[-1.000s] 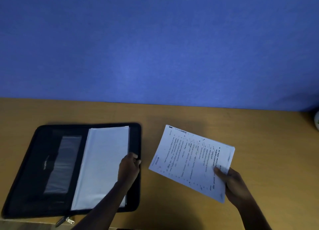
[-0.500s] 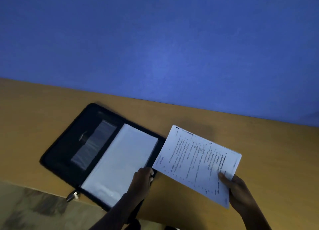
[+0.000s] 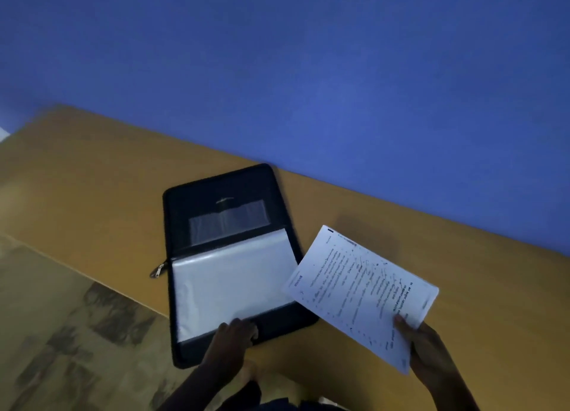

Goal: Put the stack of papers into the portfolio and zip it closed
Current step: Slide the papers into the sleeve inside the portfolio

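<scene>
A black zip portfolio (image 3: 216,191) lies open on the wooden desk, its near half overhanging the desk's edge. White plastic sleeves (image 3: 231,281) cover its near half, and its far half has a clear pocket. The zip pull (image 3: 158,270) hangs at its left side. My left hand (image 3: 236,333) grips the portfolio's near edge. My right hand (image 3: 428,352) holds the printed stack of papers (image 3: 357,290) by its near right corner, just right of the portfolio and above the desk.
The wooden desk (image 3: 92,176) runs against a blue wall (image 3: 308,71). Its front edge crosses diagonally at the left, with mottled floor (image 3: 61,333) below it. My feet show at the bottom, under the portfolio.
The portfolio has been swung round and pulled toward me by my left hand, so its hinge now runs across instead of away. The papers stay held at the right.
</scene>
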